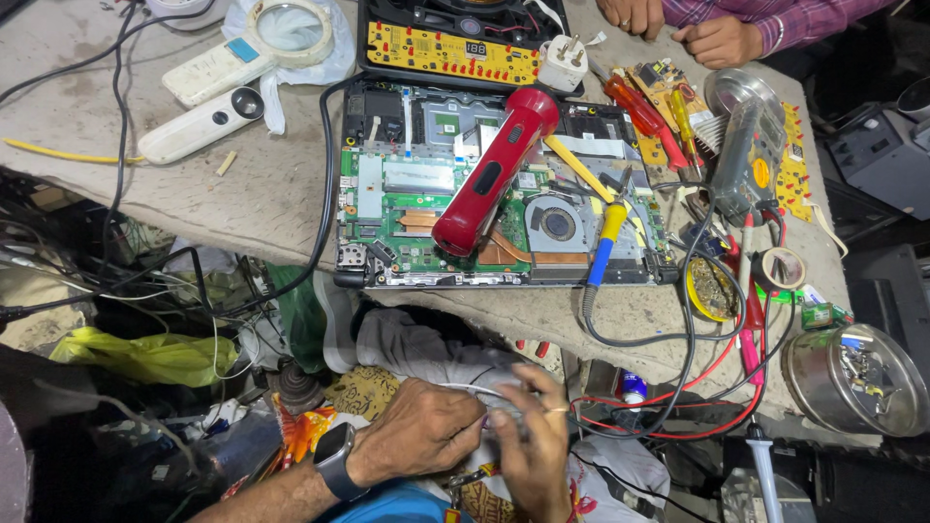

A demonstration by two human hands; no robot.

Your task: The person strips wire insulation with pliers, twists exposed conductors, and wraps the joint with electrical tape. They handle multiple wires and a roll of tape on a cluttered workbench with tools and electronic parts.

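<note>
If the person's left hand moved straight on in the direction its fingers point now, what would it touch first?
The left hand points rightward at the right hand, which is right against it around a thin white cable. It would likely meet that hand's fingers first; depth is unclear.

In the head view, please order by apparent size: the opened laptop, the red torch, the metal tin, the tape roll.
1. opened laptop
2. red torch
3. metal tin, perhaps enlarged by nearness
4. tape roll

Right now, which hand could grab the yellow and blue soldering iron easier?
Probably the right hand: it sits closer to the soldering iron, almost below it, while the left hand lies farther left.
</note>
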